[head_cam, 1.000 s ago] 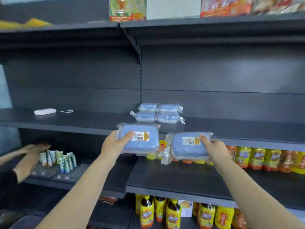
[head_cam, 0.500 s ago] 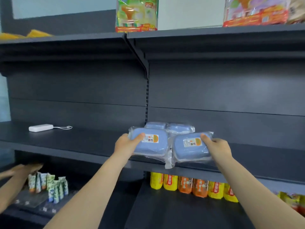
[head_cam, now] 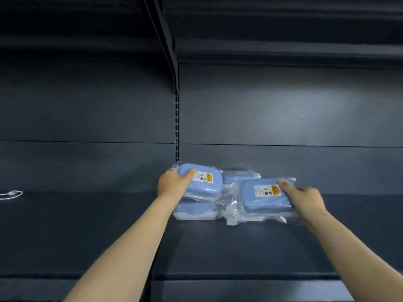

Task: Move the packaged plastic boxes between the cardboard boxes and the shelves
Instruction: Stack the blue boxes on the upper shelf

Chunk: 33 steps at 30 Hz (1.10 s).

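Box labels — nothing legible

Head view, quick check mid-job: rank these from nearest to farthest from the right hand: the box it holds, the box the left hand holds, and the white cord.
1. right-hand box: in the grip of the right hand, on the right of the pile.
2. left-hand box: held by the left hand, on the left of the pile.
3. white cord: far left on the shelf.

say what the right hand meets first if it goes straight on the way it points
Probably the rear box, just beyond the held box that the right hand grips; past that, the back panel. Depth is unclear.
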Tool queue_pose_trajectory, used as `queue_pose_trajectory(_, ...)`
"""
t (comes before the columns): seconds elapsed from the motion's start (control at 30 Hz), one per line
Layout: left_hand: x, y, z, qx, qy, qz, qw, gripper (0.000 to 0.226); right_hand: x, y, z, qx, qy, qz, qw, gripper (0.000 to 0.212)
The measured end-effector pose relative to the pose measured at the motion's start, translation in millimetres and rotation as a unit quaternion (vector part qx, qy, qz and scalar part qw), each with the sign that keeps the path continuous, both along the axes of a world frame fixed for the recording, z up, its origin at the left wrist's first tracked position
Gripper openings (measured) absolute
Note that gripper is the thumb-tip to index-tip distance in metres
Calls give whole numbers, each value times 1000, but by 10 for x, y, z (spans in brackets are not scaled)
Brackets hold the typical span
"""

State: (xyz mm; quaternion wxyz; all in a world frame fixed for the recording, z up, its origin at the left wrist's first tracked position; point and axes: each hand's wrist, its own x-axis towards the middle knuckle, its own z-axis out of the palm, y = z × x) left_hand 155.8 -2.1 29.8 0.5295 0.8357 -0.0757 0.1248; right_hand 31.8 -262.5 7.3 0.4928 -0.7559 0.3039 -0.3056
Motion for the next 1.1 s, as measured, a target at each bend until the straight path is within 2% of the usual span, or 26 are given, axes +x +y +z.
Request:
queue_pose_trajectory(0.13,227,-99,-147,102,44,-19,994,59,30,-146,64,-4,-3,-35,999,58)
queue_pose_trajectory(0.2,301,-100,-200,122,52,-19,991,59,75,-182,88,20,-12,-31,999,59)
queue_pose_trajectory(0.4,432,-53,-153,145,58,-26,987,52,332,-48,300,64,-2,24,998,37)
queue_pose_trajectory(0.53,512,26,-160,131,58,-18,990,53,639,2,374,-23,78,35,996,37)
queue_pose_trajectory(0.63,523,48,-158,146,65,-20,987,59,863,70,255,-142,162,16,976,32)
queue_pose_trajectory(0.7,506,56,-148,151,70,-37,985,64,955,101,137,-187,187,-15,964,36)
queue_pose_trajectory(0.77,490,83,-143,172,63,-50,982,68,961,102,67,-232,175,-43,956,46)
queue_pose_trajectory(0.83,483,129,-160,210,28,-49,976,74,912,79,56,-295,121,-29,947,46)
queue_pose_trajectory(0.93,412,187,-170,238,-73,-51,967,71,780,61,89,-338,27,81,937,37)
queue_pose_trajectory(1.0,363,201,-163,225,-134,-88,961,58,718,59,85,-352,50,158,921,34)
queue_pose_trajectory(1.1,327,180,-187,264,-160,-147,940,41,694,37,87,-384,74,199,898,32)
